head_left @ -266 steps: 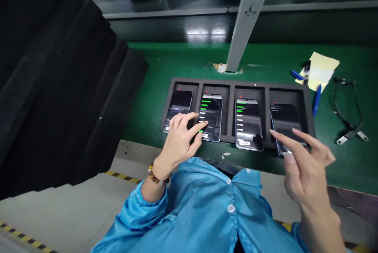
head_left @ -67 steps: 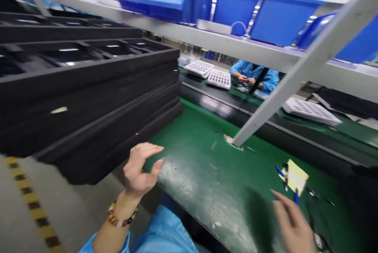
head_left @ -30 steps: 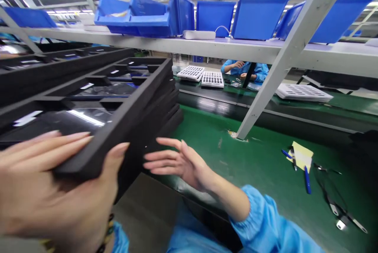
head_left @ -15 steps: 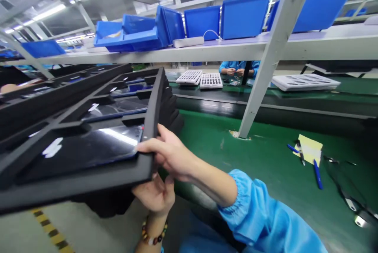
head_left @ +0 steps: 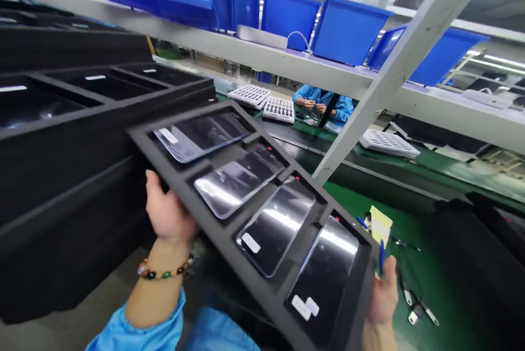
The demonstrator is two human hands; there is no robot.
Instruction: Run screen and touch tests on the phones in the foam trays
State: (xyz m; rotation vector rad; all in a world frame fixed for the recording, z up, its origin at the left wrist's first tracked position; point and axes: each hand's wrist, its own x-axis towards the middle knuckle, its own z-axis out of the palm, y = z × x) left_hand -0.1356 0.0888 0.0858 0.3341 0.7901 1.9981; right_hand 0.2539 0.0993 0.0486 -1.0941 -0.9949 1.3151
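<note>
A black foam tray (head_left: 229, 247) is held up, tilted, in front of me. In its compartments lie several dark glassy panels, among them one panel (head_left: 279, 225) with a white label and a red mark near its top. My left hand (head_left: 170, 211), with a beaded bracelet at the wrist, grips the tray's left long edge, its fingers hidden beneath. On the tray's right end, my right hand (head_left: 382, 296) is closed round the edge with the thumb up. Left of the tray stands a stack of similar black trays (head_left: 82, 148) bearing more labelled panels.
Across the green bench (head_left: 443, 307) lie a yellow note (head_left: 379, 224), blue pens and cables. A slanted white post (head_left: 381, 88) rises behind the tray. Blue bins (head_left: 348, 28) line the shelf. Beyond are white trays (head_left: 279, 109) and a person's hands (head_left: 314, 106).
The tray has come off the stack and swung right over the bench edge. My right hand has moved right to its far end; my left hand now holds its left side. The view has tilted.
</note>
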